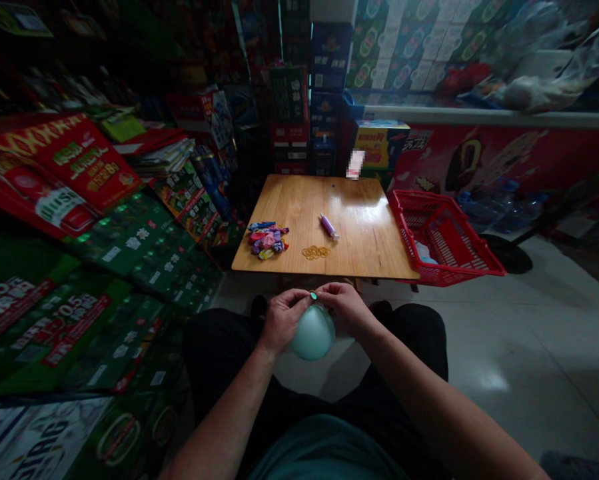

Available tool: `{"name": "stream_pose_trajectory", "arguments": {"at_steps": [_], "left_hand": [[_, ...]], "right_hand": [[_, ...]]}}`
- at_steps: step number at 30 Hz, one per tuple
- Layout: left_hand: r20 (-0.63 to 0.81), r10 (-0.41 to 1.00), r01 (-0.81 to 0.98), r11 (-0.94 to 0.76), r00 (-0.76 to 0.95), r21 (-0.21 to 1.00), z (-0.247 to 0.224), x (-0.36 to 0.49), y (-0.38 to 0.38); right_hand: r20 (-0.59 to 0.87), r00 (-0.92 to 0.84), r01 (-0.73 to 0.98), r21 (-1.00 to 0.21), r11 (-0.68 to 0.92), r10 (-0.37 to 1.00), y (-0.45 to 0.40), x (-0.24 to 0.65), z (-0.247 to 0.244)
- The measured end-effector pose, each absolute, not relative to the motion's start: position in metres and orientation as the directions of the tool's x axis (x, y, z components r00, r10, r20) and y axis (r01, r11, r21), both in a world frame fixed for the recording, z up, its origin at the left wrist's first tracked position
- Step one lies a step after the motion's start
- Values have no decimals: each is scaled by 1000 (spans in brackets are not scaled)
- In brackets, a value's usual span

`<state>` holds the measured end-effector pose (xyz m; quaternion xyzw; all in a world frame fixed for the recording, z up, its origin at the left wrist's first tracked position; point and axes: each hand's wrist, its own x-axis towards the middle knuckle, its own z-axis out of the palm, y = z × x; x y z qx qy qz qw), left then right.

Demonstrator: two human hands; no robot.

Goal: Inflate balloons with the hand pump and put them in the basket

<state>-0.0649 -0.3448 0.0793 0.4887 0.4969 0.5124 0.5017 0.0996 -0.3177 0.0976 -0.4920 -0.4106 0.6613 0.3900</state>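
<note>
A pale green inflated balloon (312, 337) hangs between my knees, its neck uppermost. My left hand (285, 317) pinches the neck from the left, close to the small green mouth of the balloon. From the right, the fingertips of my right hand (343, 303) are closed at the same neck; whether they also hold a rubber band is too small to see. Beyond my hands, on the wooden table (299, 200), lie a loose pile of rubber bands (316, 252), a purple hand pump (328, 227) and a heap of uninflated coloured balloons (268, 240).
A red plastic basket (446, 233) stands against the table's right side with something pale inside. Stacked green beer cartons (144, 267) crowd the left. Boxes (324, 100) and a red-fronted counter (554, 150) are behind the table.
</note>
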Motion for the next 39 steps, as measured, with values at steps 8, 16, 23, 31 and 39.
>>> {"name": "stream_pose_trajectory", "arguments": {"at_steps": [8, 16, 23, 31, 39], "left_hand": [[22, 996, -9, -23, -81, 1000, 83, -58, -351], [-24, 982, -92, 7, -189, 996, 80, -61, -346], [63, 971, -119, -92, -229, 989, 87, -64, -354], [168, 979, 37, -165, -113, 986, 93, -73, -362], [170, 985, 79, -171, 27, 982, 96, -79, -367]], "right_hand": [[-234, -205, -170, -948, -270, 950, -328, 97, 103], [-131, -287, -175, -967, -186, 949, -333, 88, 119], [-193, -304, 44, -981, -189, 933, -328, 93, 131], [-329, -333, 73, -943, -324, 884, -322, 92, 122], [-373, -372, 1, -916, -402, 850, -322, 91, 109]]}}
